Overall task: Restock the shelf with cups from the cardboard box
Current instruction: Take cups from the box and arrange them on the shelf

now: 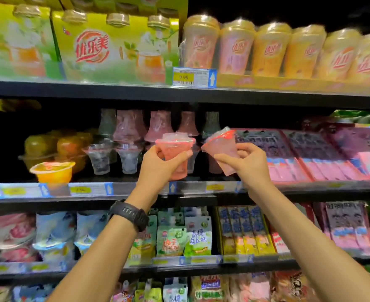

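Overhead, yellow-green cartons point(105, 46) on the top shelf carry the red logo 优乐美, and the tall cups point(269, 51) beside them show part of the same logo. A yellow price tag point(183, 77) seems to read 9.90.

Lower down, a green pouch point(198, 238) reads 青提乌龙味.

The hands are apart. The left hand point(160, 163), black watch point(130, 215) on its wrist, grips an upright pink cup point(175, 149) with a clear domed lid and pink filling. The right hand point(248, 162) grips a tilted pink cup point(220, 147). Both cups hang just before the middle shelf point(136, 188), near clear cups point(99, 159) and an orange cup point(53, 172).
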`<state>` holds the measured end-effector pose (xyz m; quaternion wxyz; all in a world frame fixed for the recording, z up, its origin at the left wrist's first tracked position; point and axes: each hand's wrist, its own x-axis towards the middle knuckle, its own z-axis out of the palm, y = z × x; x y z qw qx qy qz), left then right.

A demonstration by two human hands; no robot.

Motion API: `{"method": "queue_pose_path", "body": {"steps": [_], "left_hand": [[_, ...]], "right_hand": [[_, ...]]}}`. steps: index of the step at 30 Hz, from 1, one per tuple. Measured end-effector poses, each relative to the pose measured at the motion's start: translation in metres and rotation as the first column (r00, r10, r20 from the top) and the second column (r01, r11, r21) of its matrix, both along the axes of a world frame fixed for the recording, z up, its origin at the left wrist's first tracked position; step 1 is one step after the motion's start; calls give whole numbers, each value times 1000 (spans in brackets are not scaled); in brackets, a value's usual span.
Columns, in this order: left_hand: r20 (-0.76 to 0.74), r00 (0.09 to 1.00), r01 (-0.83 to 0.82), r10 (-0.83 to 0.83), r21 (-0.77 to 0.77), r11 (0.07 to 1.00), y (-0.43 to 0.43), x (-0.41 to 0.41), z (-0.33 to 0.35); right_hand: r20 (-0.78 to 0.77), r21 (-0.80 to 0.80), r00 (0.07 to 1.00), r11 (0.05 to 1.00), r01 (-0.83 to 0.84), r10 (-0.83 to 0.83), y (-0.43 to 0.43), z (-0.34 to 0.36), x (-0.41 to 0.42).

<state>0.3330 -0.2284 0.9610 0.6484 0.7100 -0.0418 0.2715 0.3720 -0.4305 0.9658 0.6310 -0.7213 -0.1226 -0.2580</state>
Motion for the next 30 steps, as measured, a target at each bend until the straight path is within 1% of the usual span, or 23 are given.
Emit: {"method": "queue_pose_path", "body": {"steps": [4,7,11,14,15,17,19,22,23,24,26,28,30], "left_hand": [[-36,999,32,-32,14,999,1,16,6],[-38,999,12,-10,56,998,1,27,12],[-64,998,-17,22,77,997,6,40,18],[-93,993,-61,72,119,991,12,46,20],[-103,991,-76,89,124,989,14,47,21],[-113,986,-105,122,143,984,15,47,21],[-103,984,-127,146,165,978,16,47,22],[-76,981,-159,177,205,966,16,46,24],[-64,979,-173,192,227,958,17,46,25],[-54,978,-182,200,244,953,17,46,26],[-36,980,-181,197,260,948,16,44,30],[-26,981,-180,194,271,946,14,40,33],[-17,980,-187,200,279,942,13,38,35]], "right_hand": [[-19,-51,998,997,65,-66,1,9,21],[-19,-100,995,991,93,-95,-1,16,31],[-40,-83,995,993,86,-90,-9,31,44],[-96,-61,974,978,198,-204,-14,40,71],[-121,-31,965,972,232,-234,-14,42,77],[-116,40,961,966,257,-251,-11,42,91],[-92,105,969,965,239,-230,-6,46,103],[-144,170,987,980,103,-78,7,62,117],[-179,117,980,987,109,-87,11,69,122],[-200,-6,969,989,148,-146,13,74,125],[-187,-208,946,952,226,-265,17,79,124],[-142,-331,947,915,229,-288,19,76,125],[-92,-412,951,881,233,-294,20,70,126]]}}
